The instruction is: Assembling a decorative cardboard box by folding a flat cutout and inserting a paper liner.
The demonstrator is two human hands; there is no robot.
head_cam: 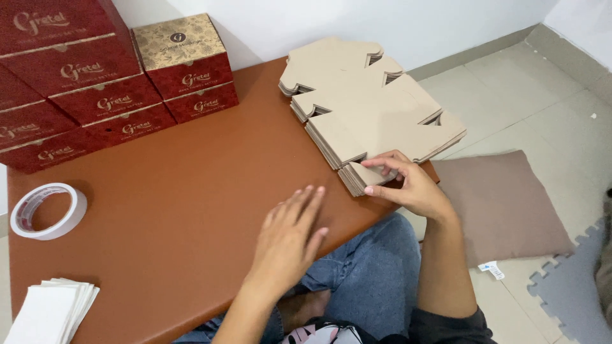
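The right hand [414, 188] pinches the near corner of the flat cardboard stack [373, 105], whose length runs away from it; left hand [290, 239] lies open, empty, on the tabletop [178, 191] beside it.

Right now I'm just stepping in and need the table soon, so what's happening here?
A person sits at a low brown table. Their right hand picks at the near edge of a stack of flat cardboard cutouts, fingers on the top sheet. The left hand rests flat on the table. Finished red boxes are stacked at the far left, with a tape roll and white paper sheets nearby.
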